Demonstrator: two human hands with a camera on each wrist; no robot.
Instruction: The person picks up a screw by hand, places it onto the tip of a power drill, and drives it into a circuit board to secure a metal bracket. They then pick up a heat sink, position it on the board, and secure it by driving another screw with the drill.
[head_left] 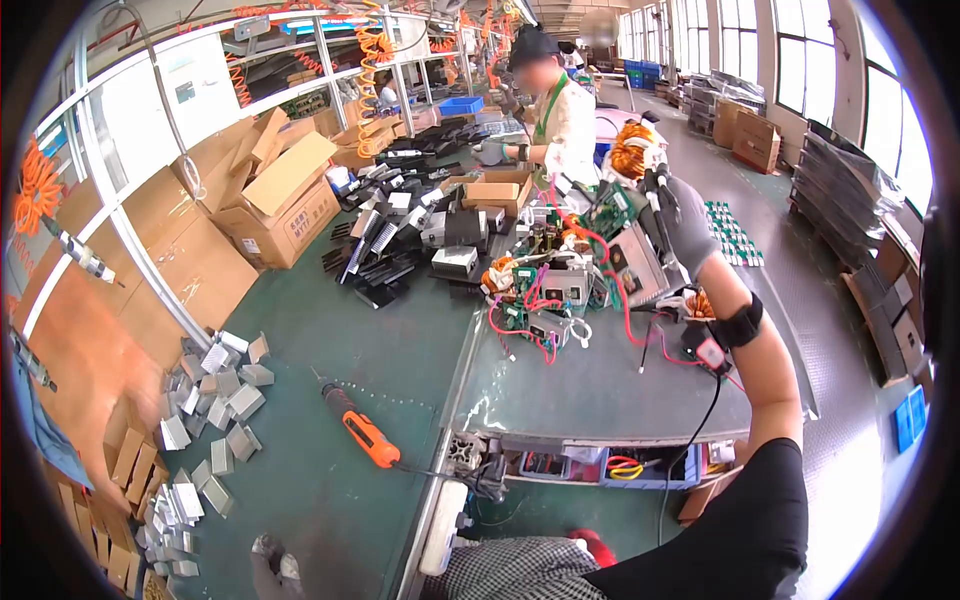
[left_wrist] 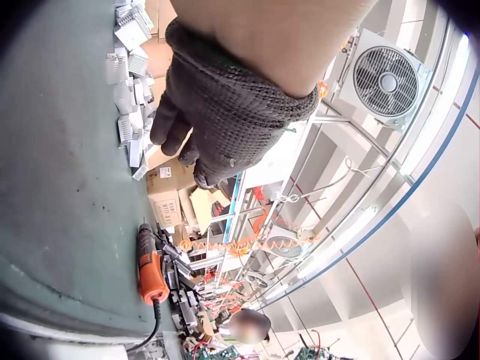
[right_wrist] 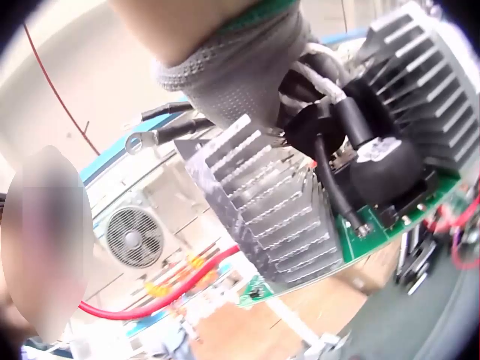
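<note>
My gloved right hand (head_left: 690, 228) grips a circuit board assembly above the right part of the bench. In the right wrist view the assembly shows finned metal heat sinks (right_wrist: 266, 206), a green circuit board (right_wrist: 360, 244) and black cables with ring terminals (right_wrist: 142, 141). The glove (right_wrist: 244, 82) reaches in between the heat sinks, and its fingertips are hidden there. At the lower edge of the head view is my gloved left hand (head_left: 275, 570), holding nothing, its fingers loosely bent. Nearest to it are small silver metal blocks (head_left: 215, 490) and an orange electric screwdriver (head_left: 365, 435) lying on the green bench.
More wired boards (head_left: 545, 290) crowd the bench under the raised assembly. Black and silver parts (head_left: 400, 225) are heaped farther back, beside cardboard boxes (head_left: 285, 205). Across the bench another person (head_left: 565, 120) works. A black cord (head_left: 710, 410) hangs over the front edge.
</note>
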